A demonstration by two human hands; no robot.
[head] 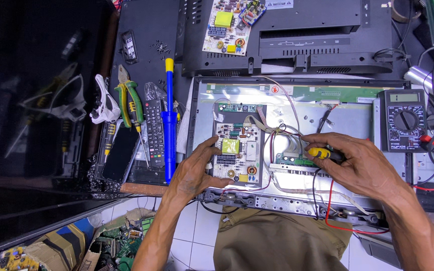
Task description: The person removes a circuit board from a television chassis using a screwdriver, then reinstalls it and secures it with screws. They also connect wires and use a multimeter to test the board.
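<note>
Now we pinch the yellow-handled screwdriver [321, 153] in right hand [360, 165], at 3 o'clock from the power board [235, 152]; left hand [197, 170], fingers spread, steadies that board; keep the tip square

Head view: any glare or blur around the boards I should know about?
Head view: sharp at the hands and power board; bright glare washes out the metal chassis along its top edge; left side falls into dark shadow with reflections on the black panel; edges bow from wide-angle distortion.
</note>
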